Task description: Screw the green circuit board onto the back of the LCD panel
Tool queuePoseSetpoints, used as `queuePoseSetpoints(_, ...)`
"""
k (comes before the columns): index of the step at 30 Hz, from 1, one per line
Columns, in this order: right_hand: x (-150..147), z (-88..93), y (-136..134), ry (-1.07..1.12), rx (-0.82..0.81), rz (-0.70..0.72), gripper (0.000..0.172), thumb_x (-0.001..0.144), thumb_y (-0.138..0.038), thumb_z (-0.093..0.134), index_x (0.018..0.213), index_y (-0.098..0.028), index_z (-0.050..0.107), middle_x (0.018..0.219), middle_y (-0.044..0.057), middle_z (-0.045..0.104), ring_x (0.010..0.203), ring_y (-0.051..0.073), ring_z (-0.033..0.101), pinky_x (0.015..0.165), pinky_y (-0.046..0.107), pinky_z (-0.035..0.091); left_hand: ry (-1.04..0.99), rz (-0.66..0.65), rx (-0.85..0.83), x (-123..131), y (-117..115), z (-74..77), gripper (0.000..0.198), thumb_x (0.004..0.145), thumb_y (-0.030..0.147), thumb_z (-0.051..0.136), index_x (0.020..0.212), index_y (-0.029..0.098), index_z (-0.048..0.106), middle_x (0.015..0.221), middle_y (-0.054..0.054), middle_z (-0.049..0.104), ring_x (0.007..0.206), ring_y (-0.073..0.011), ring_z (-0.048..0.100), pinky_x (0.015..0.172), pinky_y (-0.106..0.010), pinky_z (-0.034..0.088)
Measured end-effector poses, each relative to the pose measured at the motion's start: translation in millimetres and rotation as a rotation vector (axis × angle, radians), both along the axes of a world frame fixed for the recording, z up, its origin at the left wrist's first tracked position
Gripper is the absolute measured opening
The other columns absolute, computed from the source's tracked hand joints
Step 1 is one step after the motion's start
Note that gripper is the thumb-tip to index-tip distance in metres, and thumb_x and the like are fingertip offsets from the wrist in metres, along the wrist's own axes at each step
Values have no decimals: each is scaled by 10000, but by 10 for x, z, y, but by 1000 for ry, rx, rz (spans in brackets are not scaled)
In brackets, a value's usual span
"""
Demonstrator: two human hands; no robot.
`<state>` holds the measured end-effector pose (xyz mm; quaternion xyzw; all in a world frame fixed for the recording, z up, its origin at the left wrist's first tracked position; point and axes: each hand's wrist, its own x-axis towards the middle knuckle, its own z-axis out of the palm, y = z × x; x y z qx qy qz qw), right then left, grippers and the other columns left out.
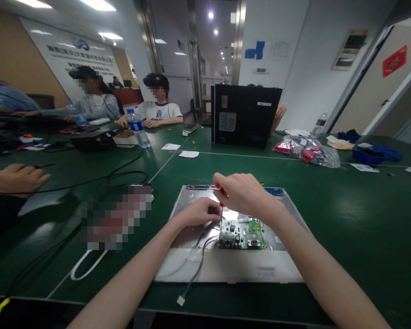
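A green circuit board (245, 234) lies on the silvery back of a flat display panel (233, 266) in front of me. My right hand (248, 194) is wrapped round a screwdriver (221, 190) with a red and black handle, its thin shaft pointing down at the board's upper left corner. Beside that corner, my left hand (201, 211) has its fingertips pinched together near the shaft's lower end; what they grip is too small to make out. From the board's left side a dark cable (201, 262) with a white plug runs over the panel's front edge.
Behind the panel stands a black computer case (245, 116). To its right lie a plastic bag (308, 150) with red items and a blue tray (368, 154). A water bottle (137, 128) stands left. Another person's hand (18, 178) is at far left, with black cables nearby.
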<state>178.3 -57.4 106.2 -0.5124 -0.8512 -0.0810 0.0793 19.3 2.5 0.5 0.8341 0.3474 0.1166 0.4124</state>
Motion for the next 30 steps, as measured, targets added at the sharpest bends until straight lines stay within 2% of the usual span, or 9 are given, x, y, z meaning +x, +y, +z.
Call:
queuePoseSetpoints(4,23,26,-39,40,-22,36,159,808,-253,490,937,-180,548,801,38,666,614,138,535,493,278,179,-15,19,10,-11,4,-15,22,664,162,630,673,143,636,644,5,626,638,-152,568,608,-240,418)
queuePoseSetpoints(7,51,21,-40,48,1,41,138,806,-306,518,863,-194,575,778,29,662,624,138,541,495,272,182,8,22,21,-13,10,-19,37,665,176,632,682,144,641,645,6,624,643,-152,565,629,-247,421)
queuePoseSetpoints(11,54,-1,-7,37,43,-7,341,882,-494,429,831,-211,614,696,41,646,607,147,541,503,276,174,28,22,27,-9,10,-10,47,675,199,628,672,154,639,655,10,621,648,-143,555,635,-242,418)
queuePoseSetpoints(13,43,-6,8,21,47,-58,387,910,-494,385,806,-207,622,672,49,636,599,146,538,507,279,175,20,13,16,-5,5,-4,48,672,198,625,664,152,638,636,12,611,631,-138,548,611,-237,409)
queuePoseSetpoints(16,30,-8,15,-4,40,-84,283,905,-390,417,834,-203,618,680,48,636,594,140,534,503,281,169,1,6,-18,2,-5,3,42,661,179,617,653,143,636,602,14,596,596,-133,538,582,-234,396)
queuePoseSetpoints(19,25,-4,2,3,34,-34,160,837,-298,476,897,-205,591,712,33,646,583,134,523,493,280,160,-18,17,-18,3,-13,7,37,658,173,614,653,141,631,608,15,602,602,-136,545,584,-234,397)
queuePoseSetpoints(23,37,18,-40,39,2,9,156,767,-273,526,891,-194,576,765,31,657,613,135,527,496,273,181,-16,33,1,-1,-11,12,39,650,179,627,654,140,630,608,19,601,609,-139,543,581,-232,396)
queuePoseSetpoints(26,47,31,-54,34,-3,10,141,792,-296,526,869,-199,592,743,28,649,604,128,521,501,268,191,-5,26,-11,-3,-5,11,41,657,179,627,656,139,633,600,20,595,599,-135,535,582,-233,399)
queuePoseSetpoints(30,37,20,-20,27,22,-29,340,884,-473,432,819,-199,623,677,42,630,595,141,530,508,270,205,-5,15,6,-4,0,10,51,678,199,633,673,149,640,631,14,609,622,-136,545,606,-235,413)
